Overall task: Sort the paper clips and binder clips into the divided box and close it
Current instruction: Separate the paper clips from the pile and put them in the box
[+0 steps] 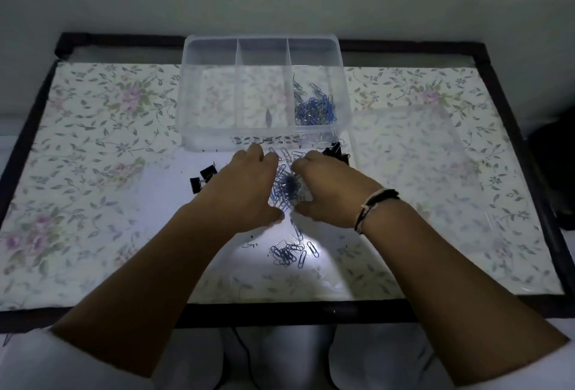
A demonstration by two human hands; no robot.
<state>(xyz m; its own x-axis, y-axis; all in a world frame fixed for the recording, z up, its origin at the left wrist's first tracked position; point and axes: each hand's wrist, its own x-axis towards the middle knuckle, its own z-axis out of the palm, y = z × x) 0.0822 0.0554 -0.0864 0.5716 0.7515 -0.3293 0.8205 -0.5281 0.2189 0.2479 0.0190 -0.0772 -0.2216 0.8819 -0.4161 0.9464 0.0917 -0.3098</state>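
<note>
Three compartments divide the clear plastic box (214,128), its right one holding thin blue wire paper clips (315,109). Both hands, left hand (245,185) and right hand (326,187), cup loosely around a loose clip pile (286,185) on the glossy floral tabletop (93,147), gripping nothing visible. Black binder clips (203,178) lie beside them.

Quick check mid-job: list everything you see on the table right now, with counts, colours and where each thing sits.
divided box: one, clear, three compartments, lid off, far centre of table.
paper clips in box: many, blue and silver, right compartment only.
paper clip pile: many, blue, between the hands.
small paper clip cluster: several, blue, nearer the person.
binder clips: several, black, left of the left hand; more right of the box's near corner.
table: one, floral top, dark frame.
bracelet: one, black and white, right wrist.
left hand, right hand: cupped around the pile.
</note>
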